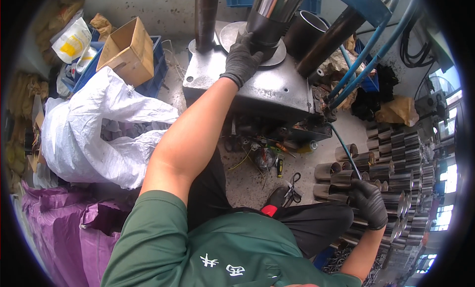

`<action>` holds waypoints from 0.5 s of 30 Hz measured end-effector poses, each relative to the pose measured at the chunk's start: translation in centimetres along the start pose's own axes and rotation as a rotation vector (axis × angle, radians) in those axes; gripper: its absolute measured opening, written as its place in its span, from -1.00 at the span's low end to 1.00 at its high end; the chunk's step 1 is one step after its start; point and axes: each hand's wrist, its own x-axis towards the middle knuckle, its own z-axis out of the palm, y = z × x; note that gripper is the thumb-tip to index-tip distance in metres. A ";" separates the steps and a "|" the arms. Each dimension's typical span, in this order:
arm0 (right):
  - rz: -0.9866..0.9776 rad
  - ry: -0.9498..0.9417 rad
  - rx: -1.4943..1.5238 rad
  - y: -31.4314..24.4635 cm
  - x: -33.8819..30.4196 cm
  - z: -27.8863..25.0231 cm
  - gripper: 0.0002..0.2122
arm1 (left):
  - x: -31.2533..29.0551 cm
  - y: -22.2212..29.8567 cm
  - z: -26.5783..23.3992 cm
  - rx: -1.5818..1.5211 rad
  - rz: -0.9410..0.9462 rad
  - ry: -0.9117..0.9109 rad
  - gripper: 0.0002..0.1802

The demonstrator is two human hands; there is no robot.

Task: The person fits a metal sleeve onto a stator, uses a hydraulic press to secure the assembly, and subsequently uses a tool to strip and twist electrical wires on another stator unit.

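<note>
In a dark glove, my left hand (242, 61) is at the near left side of a dark metal cylinder (267, 30), its fingers curled against it and its thumb toward the front. That cylinder stands over a round metal plate (277, 57) on the press bed (257, 86), directly beneath a shiny steel cylinder (281, 5). Off to the right, my gloved right hand (368, 203) is closed around the end of a thin lever rod (343, 147) that runs up to the press's side. The fingertips of my left hand are partly hidden.
Dark pillars (205, 19) and blue hoses (368, 52) flank the press. Rows of shiny metal cups (396, 180) stack at right. A white sack (74, 143), a wooden box (131, 54) and purple sacks (54, 222) are at left. Scissors (293, 188) lie beside my shoe.
</note>
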 end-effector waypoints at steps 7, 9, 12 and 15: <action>-0.003 -0.101 0.040 1.6 0.2 -0.1 -0.73 | 0.0 0.0 0.1 0.010 0.001 0.000 -0.23; 0.034 -0.039 0.075 0.5 0.0 -0.3 -0.73 | 0.0 -0.1 0.0 0.001 0.002 0.001 -0.23; -0.010 0.089 0.185 -0.8 0.1 -0.1 -0.72 | -0.1 0.0 -0.1 0.001 -0.001 -0.002 -0.23; 0.010 0.118 0.197 -0.7 -0.2 -0.1 -0.72 | -0.1 0.2 -0.1 0.009 -0.015 -0.010 -0.23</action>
